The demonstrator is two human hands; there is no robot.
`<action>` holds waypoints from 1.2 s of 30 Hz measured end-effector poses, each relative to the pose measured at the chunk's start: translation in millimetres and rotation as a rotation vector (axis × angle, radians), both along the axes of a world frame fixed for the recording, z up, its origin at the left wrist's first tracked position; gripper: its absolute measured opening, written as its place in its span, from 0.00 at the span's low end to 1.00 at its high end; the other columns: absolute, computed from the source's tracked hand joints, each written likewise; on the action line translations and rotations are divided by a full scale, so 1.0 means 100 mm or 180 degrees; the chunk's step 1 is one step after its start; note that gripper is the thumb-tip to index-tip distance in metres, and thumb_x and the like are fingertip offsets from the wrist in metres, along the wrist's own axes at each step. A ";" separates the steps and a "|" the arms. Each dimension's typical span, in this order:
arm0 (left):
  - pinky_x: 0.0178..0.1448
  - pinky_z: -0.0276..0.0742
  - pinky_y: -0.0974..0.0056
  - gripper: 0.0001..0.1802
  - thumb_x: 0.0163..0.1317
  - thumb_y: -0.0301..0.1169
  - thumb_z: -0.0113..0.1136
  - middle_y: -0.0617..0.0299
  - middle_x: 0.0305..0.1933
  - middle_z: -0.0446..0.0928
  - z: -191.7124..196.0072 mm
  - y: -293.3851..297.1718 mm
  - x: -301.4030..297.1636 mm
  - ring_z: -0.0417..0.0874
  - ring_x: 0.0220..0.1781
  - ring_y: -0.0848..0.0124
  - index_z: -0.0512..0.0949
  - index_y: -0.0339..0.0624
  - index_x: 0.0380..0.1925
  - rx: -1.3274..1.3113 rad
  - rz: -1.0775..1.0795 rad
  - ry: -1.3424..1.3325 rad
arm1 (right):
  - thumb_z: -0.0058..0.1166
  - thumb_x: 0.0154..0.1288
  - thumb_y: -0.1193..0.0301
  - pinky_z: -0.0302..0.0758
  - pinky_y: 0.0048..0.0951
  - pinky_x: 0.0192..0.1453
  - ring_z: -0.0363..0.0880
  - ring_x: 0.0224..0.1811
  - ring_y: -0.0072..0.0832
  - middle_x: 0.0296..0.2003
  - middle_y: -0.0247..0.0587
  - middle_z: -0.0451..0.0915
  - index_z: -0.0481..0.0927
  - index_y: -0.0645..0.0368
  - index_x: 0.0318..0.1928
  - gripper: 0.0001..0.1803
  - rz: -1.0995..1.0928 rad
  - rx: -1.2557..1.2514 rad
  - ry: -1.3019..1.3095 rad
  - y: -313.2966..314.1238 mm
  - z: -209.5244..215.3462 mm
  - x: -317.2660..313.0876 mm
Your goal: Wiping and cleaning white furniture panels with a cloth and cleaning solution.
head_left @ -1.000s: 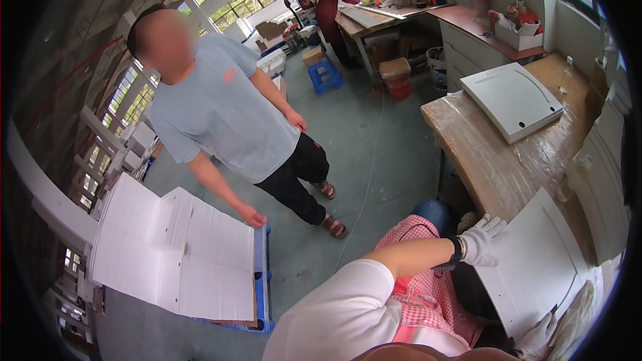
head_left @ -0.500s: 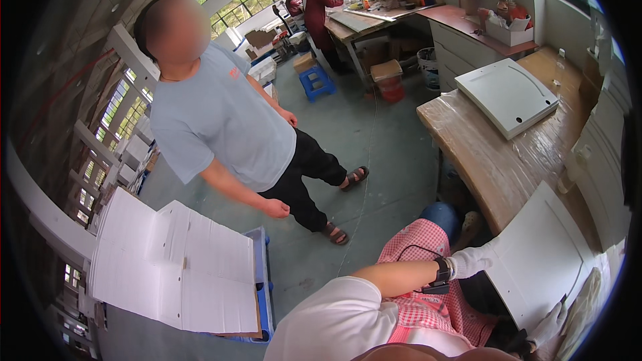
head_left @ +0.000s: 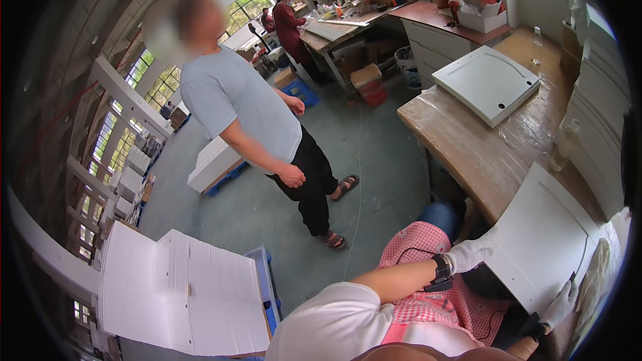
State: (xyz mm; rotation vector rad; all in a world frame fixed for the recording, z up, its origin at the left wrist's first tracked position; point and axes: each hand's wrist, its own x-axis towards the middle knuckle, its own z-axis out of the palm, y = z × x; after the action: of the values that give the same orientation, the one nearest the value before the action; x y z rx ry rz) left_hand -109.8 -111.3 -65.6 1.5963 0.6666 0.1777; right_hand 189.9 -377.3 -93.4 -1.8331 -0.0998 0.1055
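The person is holding a white panel (head_left: 545,244) with both gloved hands, low on the right, just in front of the wooden table (head_left: 481,154). The left hand (head_left: 471,254) is gripping the panel's left edge, its fingers curled around it. The right hand (head_left: 560,302) is pinching the near bottom edge, thumb on top and the other fingers hidden under it. The panel is tilting up toward the table. Another white panel (head_left: 487,83) is lying flat, farther back on the table. A person in a blue shirt (head_left: 241,103) is standing to the left, well apart.

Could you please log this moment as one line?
left hand: grips white panel edge | right hand: grips panel's lower edge | bystander standing
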 end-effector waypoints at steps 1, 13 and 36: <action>0.36 0.78 0.67 0.39 0.77 0.38 0.53 0.66 0.33 0.78 0.00 0.01 0.00 0.74 0.28 0.76 0.49 0.58 0.83 0.0014 -0.0041 -0.0034 | 0.53 0.78 0.63 0.56 0.20 0.28 0.59 0.26 0.10 0.29 0.19 0.70 0.83 0.59 0.55 0.15 0.0018 0.0074 -0.0133 -0.02 -0.08 0.04; 0.41 0.81 0.65 0.40 0.78 0.39 0.54 0.63 0.40 0.83 -0.01 0.07 -0.04 0.77 0.31 0.74 0.46 0.54 0.83 0.0196 -0.0263 0.0206 | 0.52 0.80 0.65 0.56 0.17 0.29 0.59 0.27 0.08 0.32 0.19 0.73 0.83 0.60 0.55 0.14 -0.0012 -0.0107 -0.0037 -0.01 -0.01 -0.04; 0.60 0.76 0.66 0.39 0.77 0.39 0.56 0.48 0.61 0.81 0.12 0.07 -0.04 0.82 0.52 0.69 0.51 0.50 0.82 0.0311 -0.0156 0.0229 | 0.53 0.78 0.69 0.66 0.18 0.40 0.68 0.36 0.13 0.41 0.25 0.78 0.82 0.63 0.57 0.15 0.0120 0.0039 -0.0126 0.01 0.02 -0.11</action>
State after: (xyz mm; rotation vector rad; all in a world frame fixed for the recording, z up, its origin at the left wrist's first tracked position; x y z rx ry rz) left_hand -113.6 -104.7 -53.7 1.7177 0.6825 0.1187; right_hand 178.9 -376.3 -91.6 -1.8220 -0.1625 0.0948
